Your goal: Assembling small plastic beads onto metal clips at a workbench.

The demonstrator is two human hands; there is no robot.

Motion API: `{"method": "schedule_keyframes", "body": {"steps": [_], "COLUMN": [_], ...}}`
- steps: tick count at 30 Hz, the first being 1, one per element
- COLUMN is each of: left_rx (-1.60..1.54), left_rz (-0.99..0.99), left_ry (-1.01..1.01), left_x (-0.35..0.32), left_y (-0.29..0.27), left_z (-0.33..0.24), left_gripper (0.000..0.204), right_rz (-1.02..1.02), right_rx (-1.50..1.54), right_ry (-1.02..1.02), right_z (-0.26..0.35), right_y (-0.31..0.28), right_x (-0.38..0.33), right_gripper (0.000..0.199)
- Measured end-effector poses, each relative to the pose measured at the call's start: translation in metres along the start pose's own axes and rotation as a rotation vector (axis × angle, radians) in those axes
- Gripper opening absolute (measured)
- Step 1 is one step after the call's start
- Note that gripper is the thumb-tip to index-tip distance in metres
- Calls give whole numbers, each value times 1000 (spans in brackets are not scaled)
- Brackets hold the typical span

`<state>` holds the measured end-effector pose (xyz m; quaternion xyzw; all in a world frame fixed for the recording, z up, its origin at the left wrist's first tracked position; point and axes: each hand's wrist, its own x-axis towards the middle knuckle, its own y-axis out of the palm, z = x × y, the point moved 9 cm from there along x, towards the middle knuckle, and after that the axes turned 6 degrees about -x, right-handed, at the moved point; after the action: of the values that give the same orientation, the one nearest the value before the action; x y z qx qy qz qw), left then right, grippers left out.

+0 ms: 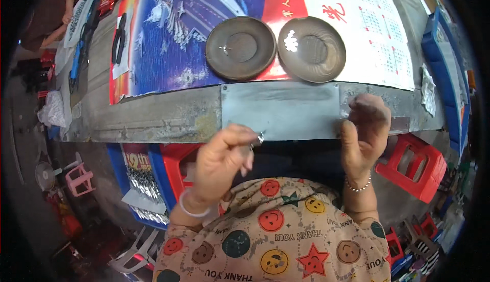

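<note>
My left hand (220, 160) pinches a small shiny metal piece (260, 139) between thumb and fingertips, just off the desk's (168, 121) near edge, beside the grey metal plate (280, 109). The piece seems to point up-right toward the plate; too small to confirm its long axis. My right hand (363, 136) is loosely curled at the plate's right end, apparently gripping nothing. Two brown dishes (241, 48) sit beyond.
</note>
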<state>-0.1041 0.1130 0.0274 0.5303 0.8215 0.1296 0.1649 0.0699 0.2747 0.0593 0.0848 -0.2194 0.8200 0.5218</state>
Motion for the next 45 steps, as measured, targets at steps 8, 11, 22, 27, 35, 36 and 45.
{"method": "schedule_keyframes", "body": {"steps": [8, 11, 22, 27, 35, 36, 45], "left_rx": [983, 1106, 1299, 1339, 1222, 1215, 1221], "left_rz": [236, 319, 506, 459, 587, 589, 382], "left_ry": [301, 322, 235, 205, 250, 256, 234], "left_x": [64, 80, 78, 74, 90, 89, 64], "left_y": [18, 22, 1, -3, 43, 41, 16], "left_z": [-49, -41, -42, -45, -26, -28, -36], "left_gripper": [22, 21, 30, 31, 35, 35, 34], "right_rz": [111, 75, 83, 96, 133, 133, 343], "right_rx": [-166, -193, -239, -228, -327, -336, -49], "right_ry": [-125, -168, -60, -167, -205, -206, -176], "right_z": [-3, 1, -8, -3, 2, 4, 34], "right_y": [3, 6, 7, 11, 18, 16, 43], "right_x": [-7, -5, -2, -2, 1, 1, -11], "right_gripper": [13, 13, 14, 14, 17, 17, 20]}}
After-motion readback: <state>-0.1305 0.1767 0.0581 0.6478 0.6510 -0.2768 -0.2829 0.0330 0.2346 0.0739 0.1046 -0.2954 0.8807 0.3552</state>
